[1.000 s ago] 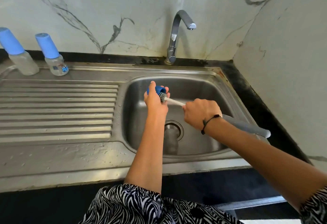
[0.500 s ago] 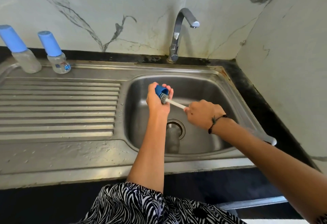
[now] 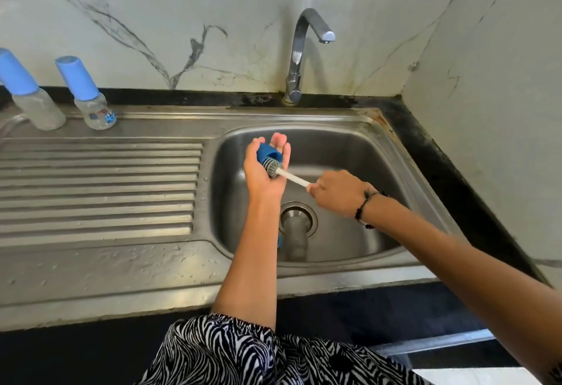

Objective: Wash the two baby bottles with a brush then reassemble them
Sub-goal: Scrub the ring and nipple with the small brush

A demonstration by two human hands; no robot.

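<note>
Blue plastic, a small cap (image 3: 267, 153), sits gripped in the left hand (image 3: 263, 168) over the sink (image 3: 359, 153), mouth turned right. The right hand (image 3: 340, 193) pinches the brush (image 3: 289, 175) stem; its axis runs rightward from the cap, bristles at the mouth. A clear bottle (image 3: 293, 240) lies by the drain. Two capped bottles (image 3: 91, 95) stand far left, nearer the left hand.

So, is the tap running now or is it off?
Off, as far as the picture shows: no stream falls from the tap spout, and the sink basin below it shows no flowing water.
</note>
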